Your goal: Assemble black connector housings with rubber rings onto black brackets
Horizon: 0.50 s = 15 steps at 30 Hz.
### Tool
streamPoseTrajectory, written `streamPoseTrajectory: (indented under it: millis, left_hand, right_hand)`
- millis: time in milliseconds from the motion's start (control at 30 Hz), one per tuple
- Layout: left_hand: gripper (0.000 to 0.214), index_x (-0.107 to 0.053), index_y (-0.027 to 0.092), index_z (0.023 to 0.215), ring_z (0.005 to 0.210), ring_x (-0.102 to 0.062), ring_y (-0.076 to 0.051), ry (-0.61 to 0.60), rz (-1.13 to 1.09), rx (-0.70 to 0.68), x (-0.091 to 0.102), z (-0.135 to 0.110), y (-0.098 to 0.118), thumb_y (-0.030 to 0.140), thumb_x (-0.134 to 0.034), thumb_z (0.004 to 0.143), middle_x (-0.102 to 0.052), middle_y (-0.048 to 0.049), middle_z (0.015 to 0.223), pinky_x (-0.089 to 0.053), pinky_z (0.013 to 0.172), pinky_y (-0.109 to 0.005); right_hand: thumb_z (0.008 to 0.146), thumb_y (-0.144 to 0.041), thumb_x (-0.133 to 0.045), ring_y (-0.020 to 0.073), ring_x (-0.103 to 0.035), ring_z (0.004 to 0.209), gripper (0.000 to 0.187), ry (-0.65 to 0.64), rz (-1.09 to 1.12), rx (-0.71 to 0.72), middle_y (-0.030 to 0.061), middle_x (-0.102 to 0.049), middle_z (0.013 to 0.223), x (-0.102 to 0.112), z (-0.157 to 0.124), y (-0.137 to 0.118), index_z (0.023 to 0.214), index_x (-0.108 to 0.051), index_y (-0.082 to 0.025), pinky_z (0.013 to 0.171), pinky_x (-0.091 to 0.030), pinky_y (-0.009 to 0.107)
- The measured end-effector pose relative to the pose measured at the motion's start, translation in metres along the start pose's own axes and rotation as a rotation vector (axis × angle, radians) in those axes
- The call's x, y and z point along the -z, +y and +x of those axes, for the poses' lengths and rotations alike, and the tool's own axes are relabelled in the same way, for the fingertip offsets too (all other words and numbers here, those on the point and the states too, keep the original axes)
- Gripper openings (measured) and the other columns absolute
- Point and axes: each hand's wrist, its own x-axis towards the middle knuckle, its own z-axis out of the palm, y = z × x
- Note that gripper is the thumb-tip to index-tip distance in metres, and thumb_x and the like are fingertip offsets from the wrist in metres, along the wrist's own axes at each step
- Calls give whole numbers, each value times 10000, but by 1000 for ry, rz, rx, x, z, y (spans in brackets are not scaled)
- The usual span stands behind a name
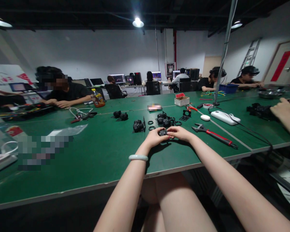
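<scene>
Over the green table (106, 154), my left hand (155, 136) and my right hand (180, 132) meet around a small black part (162, 132). Fingers of both hands are closed on it and cover much of it, so its exact kind is unclear. Just beyond my hands sits a cluster of black ribbed fittings (164, 120). Two black rings, one of them a near ring (151, 128), lie to its left. Further left stands another black fitting with a plate (138, 126). A black bracket with a round hole (186, 114) is behind my right hand.
An adjustable wrench (215, 134) with red-black handles lies right of my right arm. Past it are a white power strip (225, 117), a white oval object (205, 118) and a metal pole (222, 61). A small box (182, 101) stands farther back. Co-workers sit around the table.
</scene>
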Motion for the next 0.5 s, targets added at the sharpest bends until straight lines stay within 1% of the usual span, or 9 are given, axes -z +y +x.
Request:
streamPoseTrajectory:
  millis: [200, 367, 500]
  left_hand:
    - [638, -530, 141, 1072, 844, -571, -212, 7, 10, -10, -1, 0, 0, 507, -604, 554, -607, -65, 974, -442, 771, -293]
    - [659, -516, 133, 1088, 800, -583, -208, -19, 4, 1, -1, 1, 0, 517, -598, 559, -620, -68, 930, -451, 748, -296]
    - [668, -512, 131, 1095, 838, -575, -217, -8, 10, 4, 0, 1, 0, 516, -599, 556, -611, -78, 968, -443, 765, -295]
  right_hand:
    - [702, -396, -522, 101, -501, 591, 329, 5, -43, 0, 9, -572, 708, 1, 1, 3, 902, -578, -141, 580, -406, 232]
    - [715, -400, -512, 98, -503, 581, 316, 16, -39, -11, 6, -565, 670, 2, 3, 8, 870, -587, -135, 576, -406, 224]
    - [730, -406, -499, 97, -507, 579, 321, 28, -29, -38, 17, -568, 654, 2, 4, 10, 864, -585, -128, 582, -415, 222]
